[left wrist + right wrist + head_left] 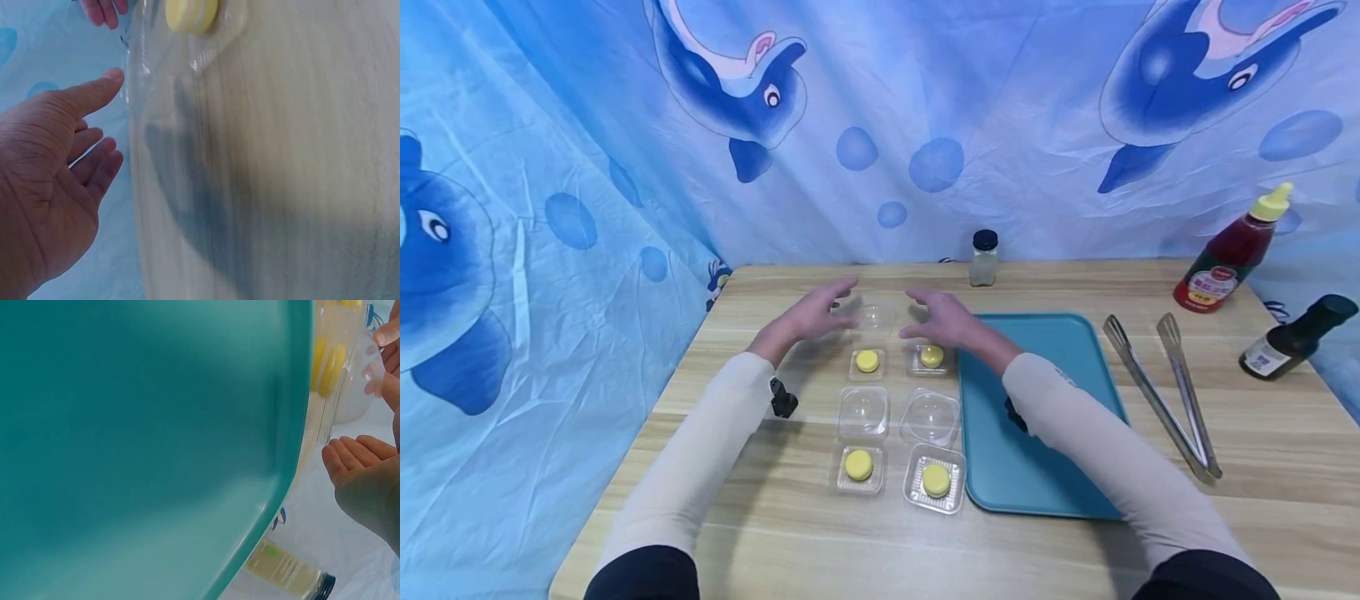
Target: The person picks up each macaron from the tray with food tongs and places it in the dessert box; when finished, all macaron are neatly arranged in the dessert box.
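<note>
In the head view, my left hand [812, 315] is held at the far left of the clear boxes, thumb apart from the fingers. Opposite it, my right hand [946, 319] faces it palm inward, over the back right box. A clear lid [876, 315] shows between them. The left wrist view shows nothing between the thumb and fingers of the left hand [59, 156]. Straight fingers also show on the right hand [372, 475]. Near the hands sit a yellow macaron [867, 361] in the back left box and another macaron [932, 357] in the back right one.
Nearer stand two boxes with lids folded open, holding a left macaron [859, 465] and a right macaron [936, 480]. Right of them lie a teal tray [1037, 475] and metal tongs [1180, 400]. A jar [983, 260], red sauce bottle [1225, 258] and dark bottle [1292, 340] stand farther out.
</note>
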`<control>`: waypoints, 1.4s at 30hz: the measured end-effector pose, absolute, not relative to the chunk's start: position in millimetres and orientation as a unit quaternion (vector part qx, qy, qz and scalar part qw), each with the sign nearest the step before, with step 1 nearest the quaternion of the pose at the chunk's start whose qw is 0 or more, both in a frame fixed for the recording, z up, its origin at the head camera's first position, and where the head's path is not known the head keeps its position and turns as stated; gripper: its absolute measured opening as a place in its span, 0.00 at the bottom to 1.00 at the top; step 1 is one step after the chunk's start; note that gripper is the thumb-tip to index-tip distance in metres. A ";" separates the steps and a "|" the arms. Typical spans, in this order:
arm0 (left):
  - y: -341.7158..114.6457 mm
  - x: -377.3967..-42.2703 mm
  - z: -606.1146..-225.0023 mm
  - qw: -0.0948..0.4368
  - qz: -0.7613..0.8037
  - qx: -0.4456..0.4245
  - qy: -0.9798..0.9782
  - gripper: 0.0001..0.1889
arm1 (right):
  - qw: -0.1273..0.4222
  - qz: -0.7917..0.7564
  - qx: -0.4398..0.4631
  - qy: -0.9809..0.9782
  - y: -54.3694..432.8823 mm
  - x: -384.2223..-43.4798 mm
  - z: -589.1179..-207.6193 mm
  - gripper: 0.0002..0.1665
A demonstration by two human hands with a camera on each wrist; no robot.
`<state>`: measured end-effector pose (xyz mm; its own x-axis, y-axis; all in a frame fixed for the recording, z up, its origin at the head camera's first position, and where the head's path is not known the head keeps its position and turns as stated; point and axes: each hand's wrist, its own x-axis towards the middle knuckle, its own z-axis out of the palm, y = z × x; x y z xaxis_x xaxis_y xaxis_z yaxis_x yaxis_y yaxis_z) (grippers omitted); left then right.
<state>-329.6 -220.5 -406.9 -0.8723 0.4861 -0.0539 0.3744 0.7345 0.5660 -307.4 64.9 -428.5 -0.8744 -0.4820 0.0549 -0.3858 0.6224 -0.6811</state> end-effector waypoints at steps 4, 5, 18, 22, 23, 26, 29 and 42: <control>-221.7 -332.8 -413.2 0.116 0.297 0.224 0.921 0.46 | 0.071 -0.355 -0.239 0.901 51.2 -315.4 -432.3 0.50; -221.2 -333.4 -414.7 0.119 0.299 0.223 0.920 0.46 | 0.074 -0.352 -0.235 0.903 48.0 -317.0 -433.2 0.50; -215.8 -334.5 -423.4 0.119 0.320 0.205 0.917 0.45 | 0.068 -0.355 -0.200 0.911 25.9 -321.6 -433.1 0.47; -215.9 -334.3 -422.2 0.093 0.329 0.205 0.917 0.43 | 0.064 -0.437 -0.189 0.877 25.6 -321.8 -431.7 0.42; -216.1 -333.9 -421.8 0.086 0.332 0.206 0.917 0.43 | 0.062 -0.465 -0.182 0.864 25.4 -321.7 -431.1 0.40; -216.7 -332.4 -421.0 0.064 0.348 0.209 0.912 0.43 | 0.054 -0.543 -0.147 0.825 24.1 -321.1 -429.7 0.35; -217.3 -329.4 -420.3 0.044 0.366 0.211 0.905 0.43 | 0.038 -0.600 -0.112 0.791 22.1 -320.1 -426.7 0.30; -216.2 -313.8 -415.6 -0.015 0.419 0.240 0.875 0.29 | -0.017 -0.628 -0.096 0.773 18.5 -311.1 -412.6 0.04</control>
<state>-313.8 -216.2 -415.6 -0.8841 0.4079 0.2282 0.4335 0.5333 0.7264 -311.1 18.5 -412.6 -0.9811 -0.1266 0.1465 -0.1694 0.1941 -0.9662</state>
